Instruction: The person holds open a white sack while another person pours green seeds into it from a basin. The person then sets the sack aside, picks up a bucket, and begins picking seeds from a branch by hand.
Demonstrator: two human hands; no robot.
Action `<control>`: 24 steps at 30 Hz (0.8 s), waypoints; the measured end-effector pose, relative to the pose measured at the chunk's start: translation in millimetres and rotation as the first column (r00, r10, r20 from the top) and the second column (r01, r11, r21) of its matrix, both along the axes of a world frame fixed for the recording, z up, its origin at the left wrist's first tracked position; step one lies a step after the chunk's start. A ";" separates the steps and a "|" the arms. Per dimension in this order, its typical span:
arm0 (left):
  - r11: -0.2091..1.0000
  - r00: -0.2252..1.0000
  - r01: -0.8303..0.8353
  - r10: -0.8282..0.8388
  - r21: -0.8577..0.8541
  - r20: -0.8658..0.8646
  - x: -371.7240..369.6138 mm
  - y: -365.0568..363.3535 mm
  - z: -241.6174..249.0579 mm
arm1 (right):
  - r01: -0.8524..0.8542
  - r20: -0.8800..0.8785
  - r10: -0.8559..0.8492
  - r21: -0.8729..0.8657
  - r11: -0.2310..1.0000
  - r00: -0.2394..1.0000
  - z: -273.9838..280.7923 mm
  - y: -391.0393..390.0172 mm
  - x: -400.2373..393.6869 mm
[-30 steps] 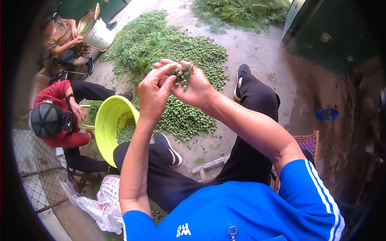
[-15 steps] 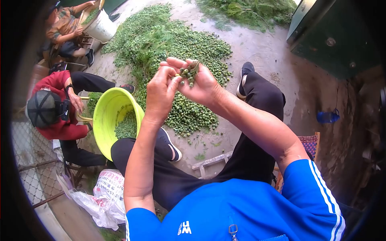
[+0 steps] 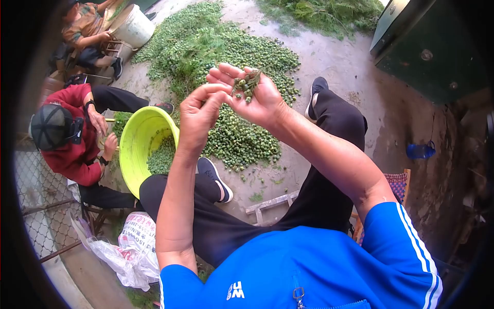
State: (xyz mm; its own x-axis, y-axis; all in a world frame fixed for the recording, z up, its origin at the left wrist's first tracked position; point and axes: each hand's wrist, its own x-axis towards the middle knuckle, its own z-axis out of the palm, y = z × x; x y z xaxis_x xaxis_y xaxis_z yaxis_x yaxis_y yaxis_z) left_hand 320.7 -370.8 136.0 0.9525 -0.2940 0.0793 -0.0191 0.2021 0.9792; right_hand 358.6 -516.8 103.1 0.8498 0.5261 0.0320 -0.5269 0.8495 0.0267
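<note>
My right hand (image 3: 263, 102) is turned palm up, fingers stretched out to the left. In its palm lies a small sprig (image 3: 248, 84) with several round green seed cones and a bit of darker foliage. Beside that palm, my left hand (image 3: 199, 111) has its thumb and forefinger pinched together at the edge of the right hand. Whatever sits in the pinch is hidden. Beyond both hands spreads a large heap of green cones (image 3: 242, 139) on the floor, with feathery green sprigs (image 3: 198, 56) mixed in.
A yellow-green tub (image 3: 135, 139) holding small green pieces stands by my left knee. Next to it sits a person in a red top (image 3: 67, 149); another person (image 3: 85, 31) sits by a white bucket (image 3: 135, 27). Cut greenery (image 3: 324, 15) lies at the back. A white sack (image 3: 136, 247) is lower left.
My left hand has drawn slightly left and down from the sprig, its fingertips now pinched tighter. My right palm shows flatter. The person in red has shifted their hands a little.
</note>
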 end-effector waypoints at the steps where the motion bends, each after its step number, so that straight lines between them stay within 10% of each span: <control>1: 0.953 0.971 -0.133 0.071 0.272 0.228 -1.5 -6.0 -1.9 | 0.007 -0.006 -0.007 -0.006 1.000 1.000 0.1 0.8 -0.4; 6: 0.729 0.838 -0.397 0.039 0.558 0.545 -4.5 -16.5 -2.9 | -0.003 -0.002 0.003 -0.039 0.999 1.000 0.2 3.1 1.6; 11: 0.998 0.986 -0.040 0.047 0.046 -0.159 -6.1 -6.0 2.7 | 0.057 -0.064 -0.067 -0.155 0.986 0.996 2.2 5.8 3.9; 19: 0.864 0.979 -0.159 0.077 0.477 0.187 -5.4 -14.5 -14.0 | 0.075 -0.053 -0.099 -0.336 0.939 0.994 -6.4 19.2 -2.6; 21: 0.992 0.958 0.044 -0.009 0.116 -0.287 -7.9 4.5 -2.1 | 0.059 -0.060 -0.083 -0.321 0.945 0.995 -7.0 19.9 -2.8; 24: 0.984 0.948 -0.097 0.136 0.148 -0.288 -11.3 52.4 19.2 | -0.003 -0.086 -0.016 -0.207 0.978 0.996 -3.3 14.1 -0.7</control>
State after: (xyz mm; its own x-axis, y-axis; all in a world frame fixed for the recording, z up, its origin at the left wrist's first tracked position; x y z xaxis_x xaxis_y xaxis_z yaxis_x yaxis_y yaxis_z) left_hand 309.5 -318.4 155.1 0.9554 -0.1684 -0.2426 0.2594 0.0861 0.9619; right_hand 357.8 -502.7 99.7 0.8480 0.5081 -0.1508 -0.5248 0.8448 -0.1043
